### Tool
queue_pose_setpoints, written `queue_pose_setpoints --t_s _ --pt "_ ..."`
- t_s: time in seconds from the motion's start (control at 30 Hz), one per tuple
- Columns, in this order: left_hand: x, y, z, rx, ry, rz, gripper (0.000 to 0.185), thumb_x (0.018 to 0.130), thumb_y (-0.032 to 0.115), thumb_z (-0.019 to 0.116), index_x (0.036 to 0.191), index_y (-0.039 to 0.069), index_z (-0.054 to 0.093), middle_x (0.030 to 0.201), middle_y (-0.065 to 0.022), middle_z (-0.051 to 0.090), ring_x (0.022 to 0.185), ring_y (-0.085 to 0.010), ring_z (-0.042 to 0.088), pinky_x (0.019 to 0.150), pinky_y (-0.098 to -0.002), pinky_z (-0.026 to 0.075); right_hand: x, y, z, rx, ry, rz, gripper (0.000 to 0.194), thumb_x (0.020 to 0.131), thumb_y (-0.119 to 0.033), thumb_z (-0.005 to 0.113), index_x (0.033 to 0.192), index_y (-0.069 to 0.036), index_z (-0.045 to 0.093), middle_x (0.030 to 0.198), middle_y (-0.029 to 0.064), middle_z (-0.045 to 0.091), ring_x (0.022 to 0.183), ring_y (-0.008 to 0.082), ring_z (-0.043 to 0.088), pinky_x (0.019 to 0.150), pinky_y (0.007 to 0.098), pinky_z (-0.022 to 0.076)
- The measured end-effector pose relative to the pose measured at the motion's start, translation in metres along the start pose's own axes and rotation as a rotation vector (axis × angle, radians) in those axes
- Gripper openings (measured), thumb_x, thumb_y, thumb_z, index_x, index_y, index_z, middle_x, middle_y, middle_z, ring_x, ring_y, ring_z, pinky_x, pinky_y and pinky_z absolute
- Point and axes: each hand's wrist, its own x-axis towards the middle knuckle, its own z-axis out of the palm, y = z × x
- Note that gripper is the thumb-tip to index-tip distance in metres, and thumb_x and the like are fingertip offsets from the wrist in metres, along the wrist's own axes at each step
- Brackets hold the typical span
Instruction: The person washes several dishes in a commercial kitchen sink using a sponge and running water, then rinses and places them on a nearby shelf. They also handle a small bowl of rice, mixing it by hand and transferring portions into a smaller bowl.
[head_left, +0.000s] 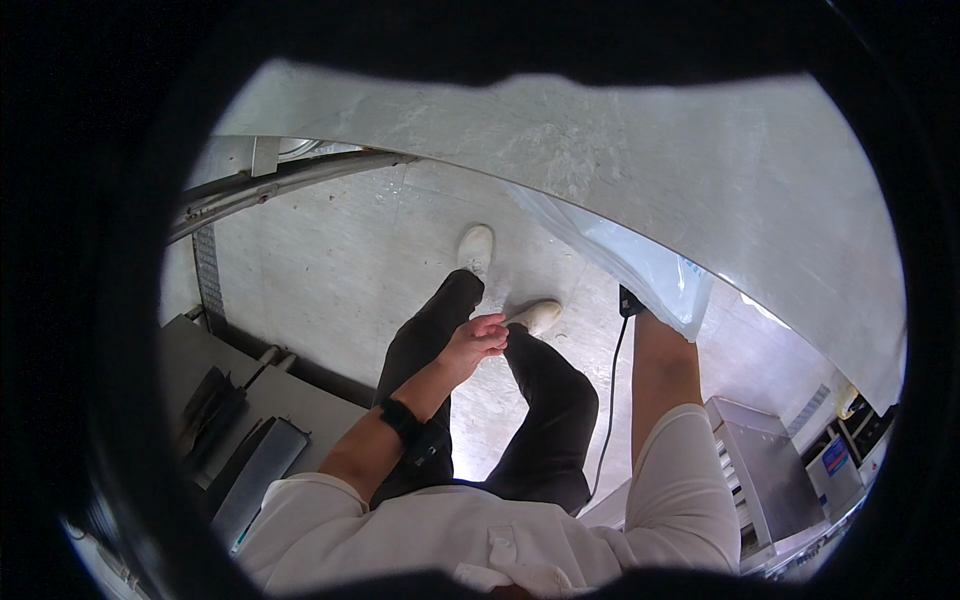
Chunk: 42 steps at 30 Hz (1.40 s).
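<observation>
My left hand (480, 343) hangs over the floor in front of my legs, its fingers loosely bent and apart, with nothing visible in them. A black band (403, 421) is around the left forearm. The right forearm (666, 375) reaches towards the metal worktop's edge. A translucent plastic bag or sheet (645, 262) with small blue marks hangs below that edge and covers the end of this arm. My right hand is hidden there, so its hold cannot be seen. A black device (630, 301) with a thin cable (613, 405) sits beside the right wrist.
The metal worktop (600, 150) spans the view ahead. A metal frame rail (285, 184) lies at the left. Dark flat panels (262, 469) lean at the lower left. A metal cabinet or box (772, 480) stands at the lower right. Small debris dots the pale floor (322, 262).
</observation>
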Motion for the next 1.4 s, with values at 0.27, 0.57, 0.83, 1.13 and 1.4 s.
queue_pose_setpoints --t_s 0.27,0.57,0.83,1.13,1.4 --pt "-0.034 0.011 0.013 0.041 0.061 0.001 0.042 0.084 0.013 0.065 0.123 0.007 0.051 0.102 -0.006 0.06 0.089 -0.0161 0.059 0.078 -0.0287 0.046 -0.036 0.012 -0.078 -0.548 -0.11 -0.037 0.021 0.091 -0.027 0.055 0.097 -0.007 0.057 0.084 0.0021 0.06 0.068 0.0123 0.058 0.054 0.0259 0.0454" --pt "-0.146 0.033 0.025 0.106 0.101 0.169 0.047 0.08 0.006 0.062 0.125 -0.002 0.048 0.093 -0.0047 0.06 0.078 -0.0109 0.057 0.068 -0.0233 0.046 -0.177 -0.04 -0.214 -1.029 -0.176 0.102 0.038 0.091 -0.036 0.054 0.089 0.001 0.061 0.079 0.007 0.063 0.069 0.016 0.06 0.063 0.03 0.0523" --pt "-0.295 -0.026 0.002 0.227 0.32 0.201 0.047 0.079 0.009 0.064 0.123 -0.002 0.05 0.089 -0.0031 0.059 0.077 -0.0105 0.056 0.067 -0.0242 0.047 -0.261 -0.092 -0.244 -1.447 -0.303 -0.161 0.044 0.087 -0.04 0.055 0.085 0.003 0.063 0.072 0.0148 0.065 0.068 0.026 0.063 0.067 0.0389 0.0485" --pt "-0.368 -0.073 -0.019 0.185 0.406 0.261 0.041 0.083 0.017 0.062 0.119 0.0 0.055 0.09 -0.0037 0.062 0.077 -0.0118 0.058 0.067 -0.0264 0.048 -0.345 -0.135 -0.16 -1.394 -0.475 -0.297 0.033 0.087 -0.031 0.058 0.093 0.002 0.061 0.076 0.0103 0.064 0.067 0.0198 0.062 0.061 0.033 0.0498" --pt "-0.417 -0.077 -0.117 -0.103 0.535 0.393 0.037 0.083 0.015 0.06 0.117 -0.001 0.056 0.09 -0.0047 0.062 0.074 -0.0127 0.059 0.064 -0.0264 0.049 -0.407 -0.113 -0.078 -1.56 -0.375 0.063 0.026 0.085 -0.023 0.054 0.092 0.002 0.061 0.076 0.0082 0.061 0.057 0.0183 0.057 0.049 0.0304 0.0457"
